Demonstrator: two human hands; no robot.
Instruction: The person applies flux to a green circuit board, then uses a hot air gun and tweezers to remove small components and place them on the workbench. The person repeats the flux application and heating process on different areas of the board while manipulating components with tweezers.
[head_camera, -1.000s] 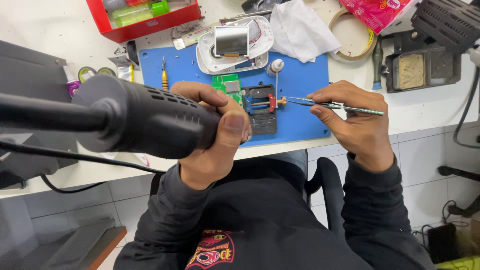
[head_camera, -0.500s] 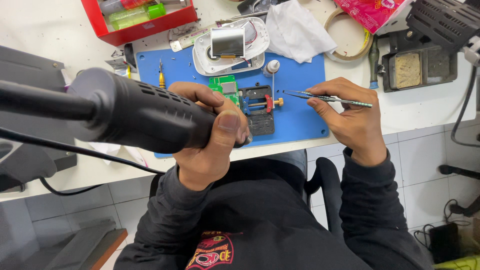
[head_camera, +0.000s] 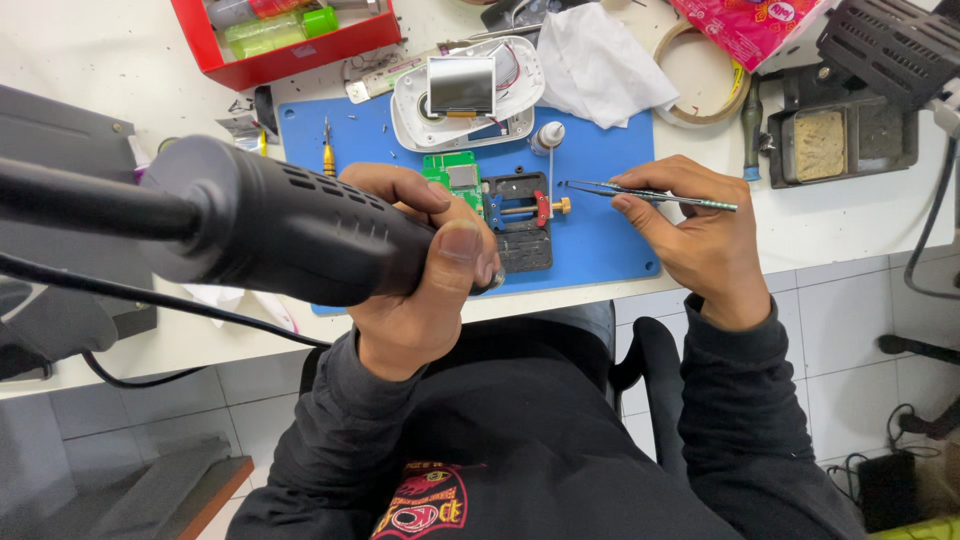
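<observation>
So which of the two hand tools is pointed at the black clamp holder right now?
The tweezers in the right hand; their tips nearly reach the holder. The yellow-handled screwdriver lies unheld farther left.

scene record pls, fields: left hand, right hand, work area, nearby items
left hand: left hand wrapped around a black hot-air tool, nozzle end toward the board holder
right hand: right hand pinching metal tweezers, tips pointing left, close to the holder
work area: blue mat on a white bench; green circuit board beside the holder
nearby items: opened white device, small white bottle, red tray, tape roll, white cloth
</observation>
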